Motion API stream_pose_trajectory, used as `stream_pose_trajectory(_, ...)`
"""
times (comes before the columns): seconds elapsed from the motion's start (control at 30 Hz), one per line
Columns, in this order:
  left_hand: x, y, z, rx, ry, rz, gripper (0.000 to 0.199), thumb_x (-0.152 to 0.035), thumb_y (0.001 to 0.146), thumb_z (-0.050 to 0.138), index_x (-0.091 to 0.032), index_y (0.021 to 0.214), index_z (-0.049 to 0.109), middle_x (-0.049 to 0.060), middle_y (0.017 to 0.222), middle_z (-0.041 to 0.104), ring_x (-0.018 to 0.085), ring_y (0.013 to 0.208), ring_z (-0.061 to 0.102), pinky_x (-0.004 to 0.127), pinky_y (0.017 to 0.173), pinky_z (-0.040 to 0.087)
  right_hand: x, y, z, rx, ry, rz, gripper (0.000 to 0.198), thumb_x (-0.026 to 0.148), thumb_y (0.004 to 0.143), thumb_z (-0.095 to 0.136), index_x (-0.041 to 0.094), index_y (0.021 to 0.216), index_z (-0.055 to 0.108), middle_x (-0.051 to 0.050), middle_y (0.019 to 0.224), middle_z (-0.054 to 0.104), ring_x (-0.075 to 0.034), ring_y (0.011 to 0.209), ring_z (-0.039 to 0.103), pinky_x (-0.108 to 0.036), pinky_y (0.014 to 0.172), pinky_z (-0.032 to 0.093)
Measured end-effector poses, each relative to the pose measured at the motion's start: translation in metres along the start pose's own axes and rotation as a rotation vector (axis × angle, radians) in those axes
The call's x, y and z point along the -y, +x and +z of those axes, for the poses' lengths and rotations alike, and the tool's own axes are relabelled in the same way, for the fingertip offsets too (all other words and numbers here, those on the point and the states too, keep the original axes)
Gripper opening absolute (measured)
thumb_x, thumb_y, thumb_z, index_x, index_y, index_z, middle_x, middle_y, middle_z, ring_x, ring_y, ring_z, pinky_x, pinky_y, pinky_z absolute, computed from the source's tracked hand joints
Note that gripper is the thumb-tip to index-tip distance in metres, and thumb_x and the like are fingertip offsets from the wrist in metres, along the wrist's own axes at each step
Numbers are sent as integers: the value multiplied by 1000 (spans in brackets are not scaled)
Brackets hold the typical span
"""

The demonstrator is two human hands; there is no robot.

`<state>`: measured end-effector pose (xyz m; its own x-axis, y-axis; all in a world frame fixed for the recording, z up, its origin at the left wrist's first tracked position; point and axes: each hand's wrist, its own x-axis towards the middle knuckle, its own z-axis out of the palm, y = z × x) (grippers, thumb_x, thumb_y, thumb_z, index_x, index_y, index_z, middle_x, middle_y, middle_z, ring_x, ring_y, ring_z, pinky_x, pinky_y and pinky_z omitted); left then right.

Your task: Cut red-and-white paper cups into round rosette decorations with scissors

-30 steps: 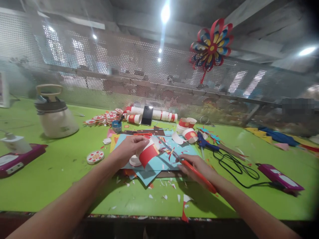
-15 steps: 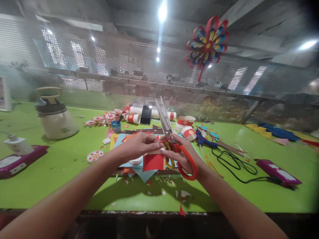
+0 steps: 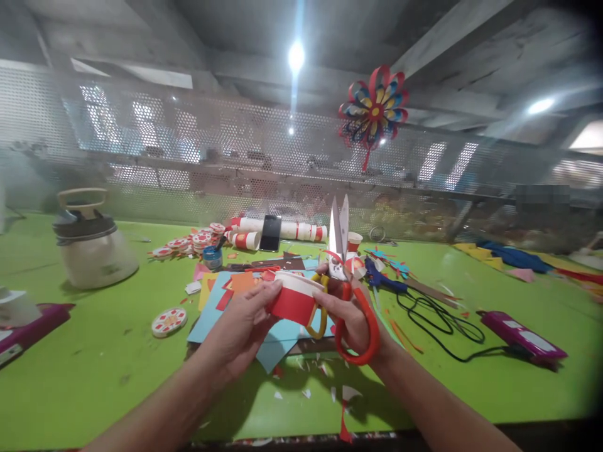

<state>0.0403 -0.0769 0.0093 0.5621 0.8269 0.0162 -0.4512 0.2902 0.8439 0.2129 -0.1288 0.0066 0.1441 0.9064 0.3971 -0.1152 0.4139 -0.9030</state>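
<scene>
A red-and-white piece of paper cup [image 3: 294, 303] is pinched at its left edge by my left hand [image 3: 247, 317], thumb in front. My right hand [image 3: 346, 311] is closed around a pair of scissors [image 3: 336, 251], blades pointing up and slightly apart, one orange and one yellow handle loop showing. The fingers of that hand also touch the cup piece's right edge. Beneath both hands lie sheets of blue paper [image 3: 207, 320] and an orange one [image 3: 241, 284]. A decorated white-and-red disc [image 3: 169, 322] rests left of my left hand.
A blue glue gun [image 3: 384, 278] with a black cord lies at right, leading to a purple power strip [image 3: 522, 339]. A large flask [image 3: 94, 251] stands left. Behind are a phone [image 3: 270, 233], a blue jar [image 3: 213, 257] and paper cups [image 3: 245, 240]. Paper scraps [image 3: 346, 414] litter the front edge.
My left hand has moved lower, and the cup piece now shows its white band above the red. The scissors have swung more upright, away from the cup piece. The camera view has tilted up.
</scene>
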Motion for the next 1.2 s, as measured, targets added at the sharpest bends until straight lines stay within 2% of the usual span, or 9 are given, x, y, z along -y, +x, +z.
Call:
stream_pose_trajectory(0.13, -7, -4, 10, -74, -218, 76, 14, -15, 73, 72, -13, 87, 70, 6, 89, 71, 14, 78, 66, 23, 75, 55, -4, -1, 0, -52, -20, -49, 31, 27, 78, 74, 22, 103, 58, 1, 88, 64, -15, 80, 62, -30, 78, 51)
stream_pose_trajectory(0.3, 7, -12, 27, -129, -403, 113, 15, -11, 75, 70, -14, 90, 69, 8, 94, 72, 17, 89, 68, 29, 87, 56, -8, 1, 2, -93, 4, -88, 28, 26, 79, 73, 21, 102, 58, 0, 89, 65, -15, 82, 62, -30, 77, 50)
stream_pose_trajectory(0.47, 15, -6, 33, -183, -327, 130, 15, -11, 79, 66, -12, 93, 68, 9, 92, 73, 17, 85, 69, 28, 81, 58, -1, -3, 6, -43, -46, -50, 28, 28, 81, 70, 21, 103, 54, 2, 80, 65, -15, 70, 64, -30, 71, 51)
stream_pose_trajectory(0.6, 10, -1, 26, -135, -193, 152, 17, -17, 77, 70, -13, 93, 69, 8, 89, 74, 18, 81, 70, 27, 74, 59, 9, -5, 9, 46, -156, 27, 32, 31, 81, 67, 18, 106, 52, 1, 71, 64, -16, 62, 63, -31, 66, 51)
stream_pose_trajectory(0.7, 3, 1, 19, -140, -104, 207, 23, -22, 73, 75, -13, 94, 69, 7, 88, 74, 18, 79, 70, 26, 70, 58, 13, -5, 7, 110, -240, 82, 34, 32, 82, 65, 15, 109, 53, -1, 70, 64, -18, 67, 63, -34, 69, 51)
stream_pose_trajectory(0.8, -6, 2, 13, -163, -72, 281, 30, -24, 71, 77, -13, 98, 69, 7, 89, 74, 19, 80, 70, 28, 72, 58, 15, -2, -2, 177, -270, 143, 40, 35, 84, 62, 15, 117, 52, -5, 87, 65, -20, 82, 65, -37, 81, 50)
stream_pose_trajectory(0.9, -17, 3, 7, -141, -85, 317, 31, -21, 72, 76, -12, 100, 68, 8, 89, 74, 20, 81, 70, 30, 76, 58, 18, 2, -13, 273, -424, 179, 41, 43, 88, 57, 16, 118, 54, -8, 97, 64, -22, 89, 62, -38, 82, 49)
stream_pose_trajectory(1.0, -28, 4, 2, -172, -147, 333, 25, -15, 75, 72, -12, 100, 67, 8, 90, 74, 18, 77, 71, 31, 76, 59, 21, 1, -18, 345, -639, 123, 39, 48, 89, 52, 16, 110, 57, -9, 97, 61, -21, 86, 59, -35, 77, 49)
stream_pose_trajectory(1.2, -38, 5, 8, -335, -374, 282, 19, -2, 82, 56, -11, 97, 64, 11, 82, 74, 17, 71, 71, 36, 75, 61, 17, -18, 1, 319, -837, 128, 43, 56, 86, 51, 16, 99, 55, -3, 79, 58, -15, 65, 51, -27, 59, 43)
